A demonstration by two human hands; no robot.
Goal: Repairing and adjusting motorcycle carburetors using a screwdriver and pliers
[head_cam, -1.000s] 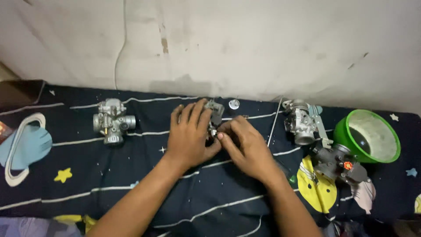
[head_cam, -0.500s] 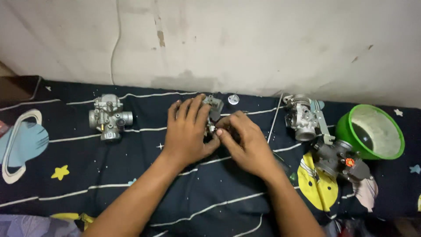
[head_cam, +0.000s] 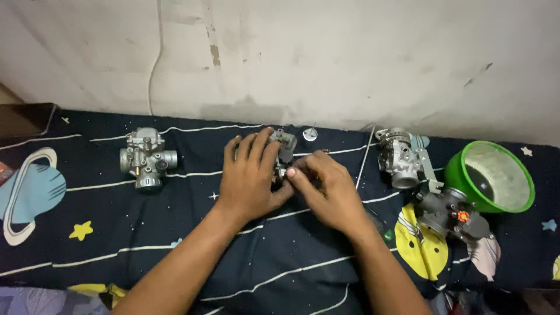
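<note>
A gray carburetor (head_cam: 284, 149) sits on the dark space-print bedsheet (head_cam: 175, 233), near the wall. The left hand (head_cam: 251, 181) wraps over it and grips it. The right hand (head_cam: 326, 186) pinches a part at its side with curled fingers. Another silver carburetor (head_cam: 146, 157) lies well apart to the left. A green bowl (head_cam: 496, 178) sits far right.
</note>
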